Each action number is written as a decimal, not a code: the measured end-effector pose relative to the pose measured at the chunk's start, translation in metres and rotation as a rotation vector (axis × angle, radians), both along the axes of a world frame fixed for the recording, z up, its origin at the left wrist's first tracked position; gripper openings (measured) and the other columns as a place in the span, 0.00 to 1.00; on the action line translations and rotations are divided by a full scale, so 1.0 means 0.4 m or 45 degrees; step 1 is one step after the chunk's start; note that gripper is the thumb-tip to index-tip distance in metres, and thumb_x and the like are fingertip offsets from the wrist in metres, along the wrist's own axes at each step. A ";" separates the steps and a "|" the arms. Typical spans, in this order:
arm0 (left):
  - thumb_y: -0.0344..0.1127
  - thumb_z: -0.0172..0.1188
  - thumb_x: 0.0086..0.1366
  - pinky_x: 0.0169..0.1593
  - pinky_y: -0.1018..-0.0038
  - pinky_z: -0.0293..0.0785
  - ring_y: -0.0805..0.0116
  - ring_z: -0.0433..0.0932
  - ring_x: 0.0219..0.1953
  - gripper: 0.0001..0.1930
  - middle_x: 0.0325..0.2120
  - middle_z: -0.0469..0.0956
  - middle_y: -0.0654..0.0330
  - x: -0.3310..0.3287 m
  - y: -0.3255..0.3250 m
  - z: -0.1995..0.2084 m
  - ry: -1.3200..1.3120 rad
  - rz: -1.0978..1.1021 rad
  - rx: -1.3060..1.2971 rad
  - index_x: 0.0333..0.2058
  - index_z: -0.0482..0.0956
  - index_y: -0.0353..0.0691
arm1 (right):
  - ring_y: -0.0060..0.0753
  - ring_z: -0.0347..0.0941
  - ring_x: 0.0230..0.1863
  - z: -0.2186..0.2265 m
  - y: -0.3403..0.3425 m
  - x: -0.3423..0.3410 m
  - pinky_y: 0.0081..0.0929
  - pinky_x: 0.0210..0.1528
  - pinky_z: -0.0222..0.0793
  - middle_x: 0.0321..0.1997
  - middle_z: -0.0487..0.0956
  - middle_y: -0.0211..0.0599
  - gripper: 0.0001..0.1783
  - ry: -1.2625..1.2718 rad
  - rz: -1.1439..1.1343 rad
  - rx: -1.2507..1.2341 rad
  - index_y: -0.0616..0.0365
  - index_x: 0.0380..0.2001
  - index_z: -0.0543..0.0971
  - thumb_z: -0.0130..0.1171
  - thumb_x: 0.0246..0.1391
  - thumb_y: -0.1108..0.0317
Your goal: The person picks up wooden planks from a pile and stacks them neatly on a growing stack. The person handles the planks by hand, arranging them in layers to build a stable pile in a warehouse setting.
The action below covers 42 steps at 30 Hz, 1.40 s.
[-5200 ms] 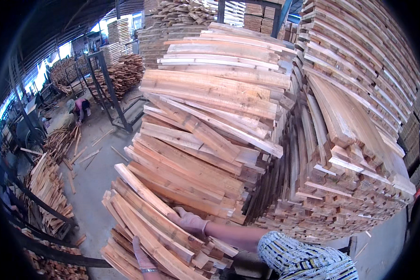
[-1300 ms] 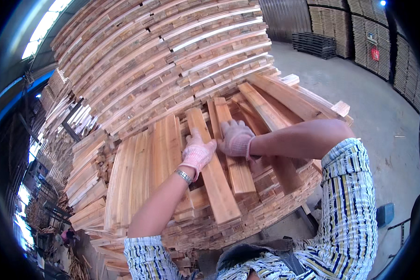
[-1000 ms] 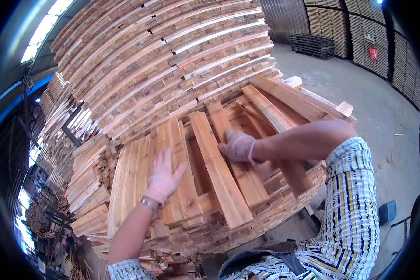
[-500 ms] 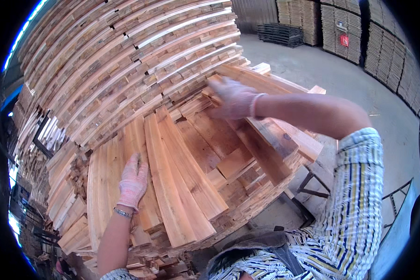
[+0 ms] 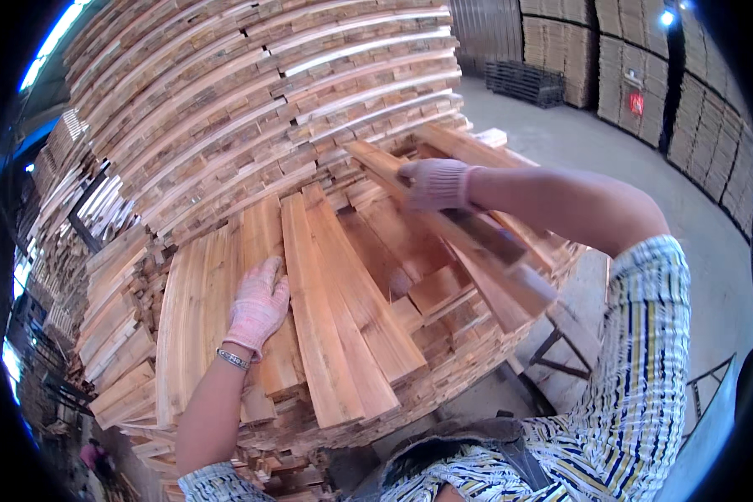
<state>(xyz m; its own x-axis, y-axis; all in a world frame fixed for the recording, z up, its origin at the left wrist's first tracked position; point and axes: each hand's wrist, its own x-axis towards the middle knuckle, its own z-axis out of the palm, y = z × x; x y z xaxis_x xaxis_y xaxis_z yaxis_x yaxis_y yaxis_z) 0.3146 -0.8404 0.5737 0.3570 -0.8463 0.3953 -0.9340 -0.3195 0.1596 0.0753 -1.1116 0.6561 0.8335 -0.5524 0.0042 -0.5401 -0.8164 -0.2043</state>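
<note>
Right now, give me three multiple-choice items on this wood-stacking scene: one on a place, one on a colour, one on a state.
1. Where does the left hand rest?
A. flat on the laid planks of the near stack
B. on the concrete floor
C. on the metal stand

2. What colour are the gloves?
A. black
B. pale pink
C. bright green

3. How does the right hand stand to the long plank?
A. well clear of it
B. its fingers are closed over the plank's upper part
C. pinned beneath it

Answers: 1 A, the palm lies spread on the boards. 2 B, both gloves show a light pinkish knit. 3 B, the fingers wrap the plank's edge, which slants across the stack.
</note>
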 end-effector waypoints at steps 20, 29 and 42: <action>0.38 0.54 0.65 0.65 0.56 0.61 0.43 0.66 0.59 0.22 0.55 0.71 0.41 -0.013 -0.034 0.039 0.068 -0.008 0.040 0.57 0.71 0.38 | 0.57 0.76 0.51 -0.133 -0.078 -0.078 0.44 0.55 0.71 0.54 0.76 0.56 0.30 -0.066 -0.248 0.085 0.58 0.52 0.75 0.60 0.47 0.52; 0.38 0.55 0.65 0.64 0.57 0.62 0.43 0.67 0.58 0.22 0.53 0.72 0.43 -0.038 -0.030 0.044 0.096 -0.004 0.062 0.57 0.70 0.38 | 0.49 0.81 0.45 -0.038 -0.308 -0.202 0.39 0.46 0.77 0.49 0.81 0.47 0.24 0.257 -0.505 -0.394 0.55 0.49 0.79 0.59 0.48 0.59; 0.37 0.54 0.64 0.64 0.57 0.62 0.43 0.68 0.58 0.21 0.53 0.72 0.42 -0.009 -0.044 0.009 -0.024 -0.027 0.040 0.56 0.72 0.39 | 0.52 0.79 0.46 -0.109 -0.010 -0.018 0.42 0.51 0.73 0.43 0.82 0.51 0.30 -0.099 -0.143 0.185 0.59 0.52 0.76 0.50 0.56 0.46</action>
<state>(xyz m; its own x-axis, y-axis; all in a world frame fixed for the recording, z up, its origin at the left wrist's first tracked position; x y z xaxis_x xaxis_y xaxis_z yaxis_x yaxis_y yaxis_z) 0.3108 -0.8578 0.5774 0.3316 -0.8659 0.3745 -0.9434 -0.3041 0.1323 0.0681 -1.1155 0.6125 0.7668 -0.6415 -0.0198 -0.6040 -0.7109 -0.3602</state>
